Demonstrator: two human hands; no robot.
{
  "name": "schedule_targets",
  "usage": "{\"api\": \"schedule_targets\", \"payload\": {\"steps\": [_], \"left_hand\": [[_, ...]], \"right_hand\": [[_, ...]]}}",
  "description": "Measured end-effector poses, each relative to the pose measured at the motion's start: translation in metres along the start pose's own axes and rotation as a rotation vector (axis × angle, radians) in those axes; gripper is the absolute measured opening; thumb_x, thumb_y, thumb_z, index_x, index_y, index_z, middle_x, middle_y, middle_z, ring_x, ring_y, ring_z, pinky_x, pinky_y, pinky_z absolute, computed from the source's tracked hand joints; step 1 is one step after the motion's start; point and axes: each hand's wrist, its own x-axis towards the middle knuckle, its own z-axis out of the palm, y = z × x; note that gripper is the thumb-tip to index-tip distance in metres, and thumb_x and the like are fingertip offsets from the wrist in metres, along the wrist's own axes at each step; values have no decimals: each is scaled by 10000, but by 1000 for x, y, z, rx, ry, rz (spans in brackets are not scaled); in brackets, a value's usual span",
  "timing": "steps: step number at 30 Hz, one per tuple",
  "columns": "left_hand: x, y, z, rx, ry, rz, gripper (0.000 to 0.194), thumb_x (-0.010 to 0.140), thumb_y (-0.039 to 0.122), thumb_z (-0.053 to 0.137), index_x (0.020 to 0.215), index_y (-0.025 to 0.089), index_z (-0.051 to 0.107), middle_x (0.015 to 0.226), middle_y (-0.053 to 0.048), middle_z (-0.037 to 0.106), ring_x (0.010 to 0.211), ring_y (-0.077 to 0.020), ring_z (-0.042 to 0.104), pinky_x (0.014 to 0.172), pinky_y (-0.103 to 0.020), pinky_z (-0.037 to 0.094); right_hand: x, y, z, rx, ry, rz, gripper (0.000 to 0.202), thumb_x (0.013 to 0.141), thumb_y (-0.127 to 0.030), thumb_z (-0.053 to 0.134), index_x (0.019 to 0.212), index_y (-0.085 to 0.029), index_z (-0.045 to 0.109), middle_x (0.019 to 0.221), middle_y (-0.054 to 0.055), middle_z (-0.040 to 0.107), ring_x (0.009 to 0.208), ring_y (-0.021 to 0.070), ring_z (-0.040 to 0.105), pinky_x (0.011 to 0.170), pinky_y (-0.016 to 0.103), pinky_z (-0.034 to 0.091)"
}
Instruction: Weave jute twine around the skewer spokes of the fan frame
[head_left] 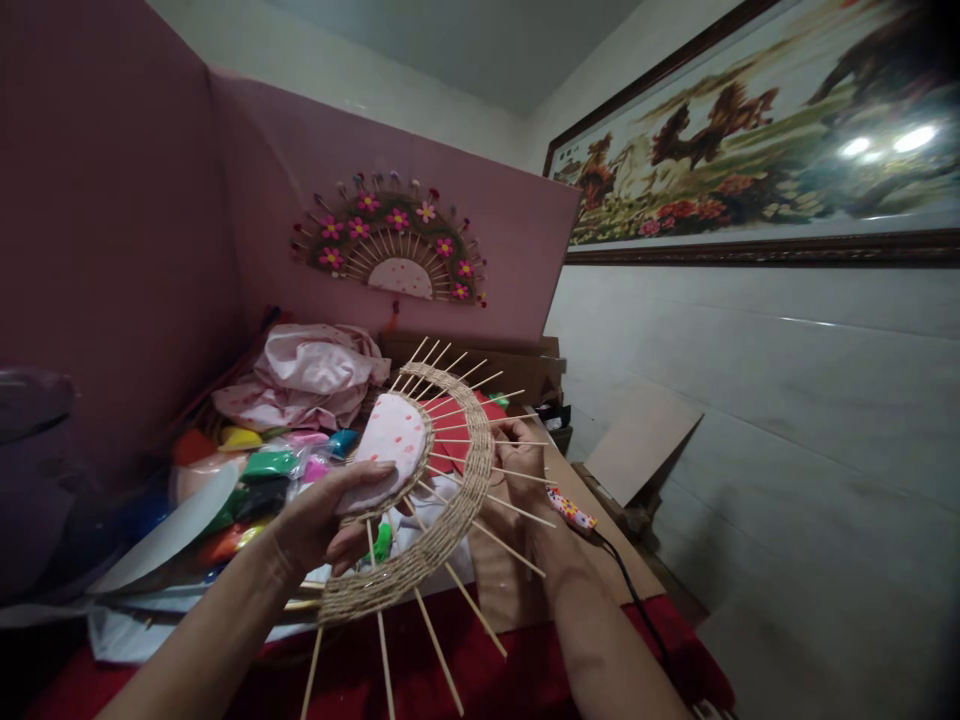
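A half-round fan (469, 470) of thin wooden sticks is held up in front of me, with a band of braided twine wound across the sticks. Its base is a half-disc (394, 440) covered in pale pink fabric with red spots and edged in twine. My left hand (341, 515) grips this base, thumb on top and fingers underneath. At the band's outer right edge, my right hand (519, 455) is closed in a pinch around the sticks; its fingertips partly hide what lies between them. A flower-patterned glue gun (571, 510) with a black cord lies just right of my right forearm.
A finished-looking fan with pink flowers (397, 220) hangs on the pink board (510, 240) behind. Bunched pink fabric (315, 370) and several bags of coloured material (270, 462) lie at left. Cardboard (622, 560) and red cloth (360, 670) cover the table. A framed picture (750, 150) hangs right.
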Motion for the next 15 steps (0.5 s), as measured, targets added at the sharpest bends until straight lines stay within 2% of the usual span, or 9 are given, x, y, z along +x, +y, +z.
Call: {"api": "schedule_targets", "payload": {"steps": [4, 7, 9, 12, 15], "left_hand": [[1, -2, 1, -11, -23, 5, 493, 856, 429, 366, 630, 97, 652, 256, 0, 405, 219, -99, 401, 246, -176, 325], [3, -5, 0, -37, -29, 25, 598, 847, 497, 346, 445, 117, 572, 243, -15, 382, 208, -105, 401, 241, -188, 321], [4, -6, 2, -49, -6, 32, 633, 840, 532, 336, 409, 119, 548, 231, -16, 363, 200, -108, 395, 240, -191, 319], [5, -7, 8, -54, 64, 72, 578, 839, 518, 356, 535, 100, 614, 250, -13, 404, 210, -117, 406, 252, -201, 340], [5, -6, 16, -103, 169, 148, 400, 820, 422, 454, 696, 95, 649, 460, -62, 601, 354, -153, 542, 317, -232, 423]], "right_hand": [[-4, -1, 4, 21, -15, -5, 237, 593, -340, 696, 709, -170, 578, 645, -18, 569, 558, 103, 486, 511, 222, 391], [-6, -2, 6, 48, -22, 18, 230, 611, -354, 683, 699, -174, 570, 615, -25, 547, 521, 94, 459, 491, 221, 378], [-8, -1, 9, 85, -44, 44, 235, 630, -369, 671, 724, -178, 571, 576, -38, 519, 471, 81, 413, 459, 216, 354], [-15, -1, 15, 147, -84, 58, 234, 641, -369, 664, 747, -182, 573, 535, -56, 476, 437, 68, 360, 433, 206, 321], [-24, -3, 22, 189, -101, 86, 231, 623, -356, 676, 723, -179, 566, 550, -53, 474, 449, 62, 356, 425, 196, 308]]}}
